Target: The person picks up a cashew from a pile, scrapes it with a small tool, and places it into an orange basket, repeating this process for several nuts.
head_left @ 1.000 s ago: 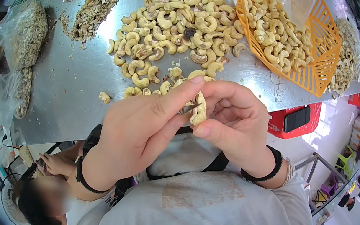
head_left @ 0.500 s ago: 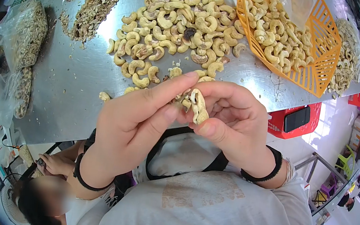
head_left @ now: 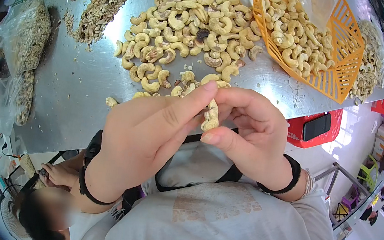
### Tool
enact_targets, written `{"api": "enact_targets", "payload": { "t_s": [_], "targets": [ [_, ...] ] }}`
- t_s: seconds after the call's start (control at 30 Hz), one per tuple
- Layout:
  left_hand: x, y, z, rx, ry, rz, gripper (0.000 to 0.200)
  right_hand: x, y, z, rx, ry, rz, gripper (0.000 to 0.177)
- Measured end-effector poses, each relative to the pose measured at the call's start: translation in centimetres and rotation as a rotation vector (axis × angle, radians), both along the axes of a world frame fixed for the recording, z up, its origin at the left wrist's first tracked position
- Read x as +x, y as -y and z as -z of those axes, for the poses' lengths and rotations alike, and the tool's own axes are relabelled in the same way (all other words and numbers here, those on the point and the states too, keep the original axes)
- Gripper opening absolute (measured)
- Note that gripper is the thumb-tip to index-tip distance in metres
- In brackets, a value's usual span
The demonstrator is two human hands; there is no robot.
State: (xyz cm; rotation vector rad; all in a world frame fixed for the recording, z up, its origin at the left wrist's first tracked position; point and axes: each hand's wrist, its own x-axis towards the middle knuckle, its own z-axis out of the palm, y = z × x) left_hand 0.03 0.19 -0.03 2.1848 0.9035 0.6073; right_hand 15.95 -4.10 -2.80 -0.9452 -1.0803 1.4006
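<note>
Between my hands, above the near edge of the metal table, a pale cashew nut [head_left: 211, 117] shows with its long side upright. My right hand [head_left: 254, 129] is closed on it, thumb at its lower end and fingers curled behind. My left hand [head_left: 152, 126] meets it from the other side, its fingers pressed together and their tips against the nut; whether they hold anything more is hidden. Just beyond my fingers lies a loose heap of cashews [head_left: 190, 26], some with reddish-brown skin patches and one dark piece among them.
An orange slatted basket [head_left: 344, 68] of cashews stands at the back right. Skin scraps [head_left: 101, 6] and filled plastic bags [head_left: 31, 38] lie on the left. A phone [head_left: 317, 127] rests on a red stool [head_left: 298, 135]. Another person's hand [head_left: 59, 175] is at the lower left.
My left hand has turned, its fingertips now covering the nut's upper part. The nut sits more upright, and its lower end has shifted slightly left.
</note>
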Motion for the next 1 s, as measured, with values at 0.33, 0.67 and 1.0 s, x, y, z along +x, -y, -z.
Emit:
{"api": "enact_targets", "payload": {
  "t_s": [0.33,0.67,1.0],
  "targets": [
    [-0.7,-0.2,-0.3,-0.595,0.219,-0.131,0.031,0.0,0.0,-0.2,-0.139,-0.216,-0.078,0.033],
    [0.3,0.2,-0.6,-0.263,0.141,-0.084,0.036,0.5,-0.2,-0.7,-0.206,-0.299,-0.112,0.03],
    [-0.3,0.2,-0.4,-0.343,0.18,-0.114,0.036,0.6,-0.2,-0.5,-0.254,-0.316,-0.161,0.029]
  ]
}}
